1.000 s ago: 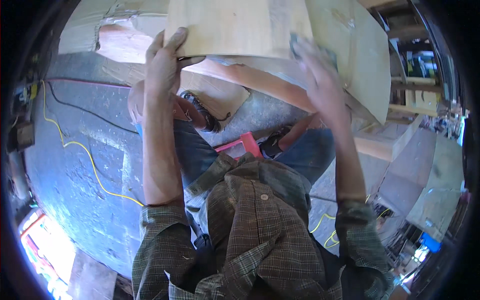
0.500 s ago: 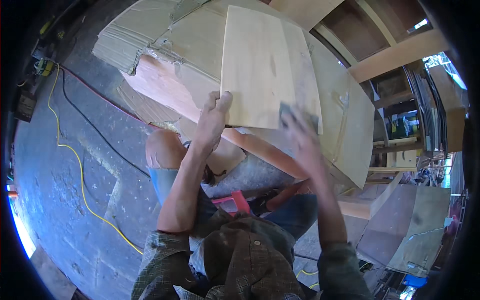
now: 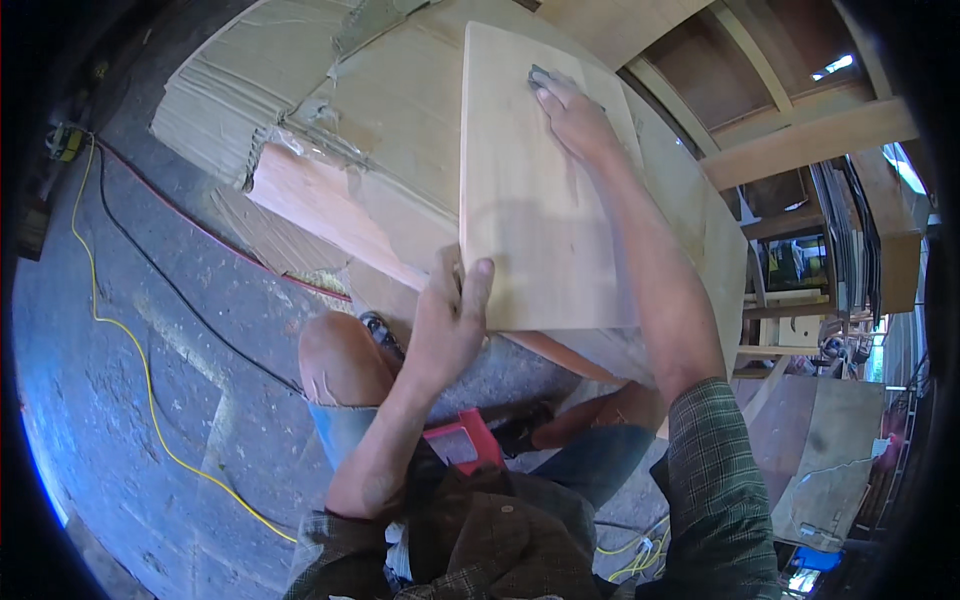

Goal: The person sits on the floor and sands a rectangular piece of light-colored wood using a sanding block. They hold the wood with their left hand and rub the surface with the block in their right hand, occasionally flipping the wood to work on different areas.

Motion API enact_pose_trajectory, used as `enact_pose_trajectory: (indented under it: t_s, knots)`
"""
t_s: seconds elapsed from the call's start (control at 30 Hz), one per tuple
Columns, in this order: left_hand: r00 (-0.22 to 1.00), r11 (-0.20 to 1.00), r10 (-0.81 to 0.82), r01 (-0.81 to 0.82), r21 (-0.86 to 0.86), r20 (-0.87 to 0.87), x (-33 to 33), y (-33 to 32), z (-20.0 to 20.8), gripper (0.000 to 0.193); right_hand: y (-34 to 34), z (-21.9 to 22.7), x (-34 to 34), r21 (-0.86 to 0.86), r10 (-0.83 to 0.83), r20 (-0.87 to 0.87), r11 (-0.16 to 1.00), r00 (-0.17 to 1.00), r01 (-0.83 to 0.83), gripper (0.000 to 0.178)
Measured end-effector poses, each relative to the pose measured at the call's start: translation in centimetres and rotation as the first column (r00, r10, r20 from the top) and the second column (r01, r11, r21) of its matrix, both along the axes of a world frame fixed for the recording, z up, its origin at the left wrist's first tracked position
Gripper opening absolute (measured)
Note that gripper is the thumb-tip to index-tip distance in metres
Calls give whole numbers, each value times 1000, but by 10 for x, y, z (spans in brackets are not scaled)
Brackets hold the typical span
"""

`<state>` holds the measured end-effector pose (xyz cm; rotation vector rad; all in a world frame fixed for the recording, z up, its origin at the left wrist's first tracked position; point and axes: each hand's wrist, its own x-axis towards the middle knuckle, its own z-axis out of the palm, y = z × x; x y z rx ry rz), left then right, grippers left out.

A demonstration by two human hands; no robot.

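Note:
A pale wooden board (image 3: 520, 250) lies in front of me on cardboard, its near edge overhanging toward my knees. My left hand (image 3: 453, 315) grips the board's near left corner, thumb on top and fingers around the side. Near the board's far end, my right hand (image 3: 580, 120) presses a dark sheet of sandpaper (image 3: 541, 76) against the surface. Only a corner of the sandpaper shows past the fingertips; my palm and fingers cover the rest.
Cardboard (image 3: 390, 120) covers the work surface under the board. A yellow cord (image 3: 152, 390) and a dark cord (image 3: 190, 325) run across the concrete floor at left. A pink stool (image 3: 478, 440) stands between my legs. Wooden framing (image 3: 810, 140) rises at the right.
My right hand has slid the sandpaper from the board's near right part to its far end. In the view, the board and my left hand sit lower.

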<state>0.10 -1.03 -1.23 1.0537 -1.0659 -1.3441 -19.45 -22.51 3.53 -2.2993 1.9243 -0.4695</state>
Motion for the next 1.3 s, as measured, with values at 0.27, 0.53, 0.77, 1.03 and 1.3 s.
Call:
enact_pose_trajectory:
  t_s: [0.27, 0.53, 0.77, 1.03, 1.3]
  knots:
    - [1000, 994, 6, -5, 111, -6, 8, 3, 10, 34, 222, 21, 29, 131, 252, 74, 957, 965, -260, 46]
    - [1000, 993, -20, 17, 120, 22, 19, 4, 11, 38, 86, -5, 43, 47, 363, 159, 926, 918, -374, 39]
    - [997, 978, -74, 73, 198, -3, 11, 0, 23, 37, -98, -21, 61, -249, 248, -11, 937, 969, -243, 39]
    - [963, 992, 71, -41, 121, -259, 7, 5, -4, 39, 151, 11, 64, 69, 490, -44, 871, 870, -487, 42]
    - [999, 979, 26, -19, 204, -33, 18, 4, 12, 36, 80, -2, 68, 32, 524, 118, 847, 843, -531, 41]
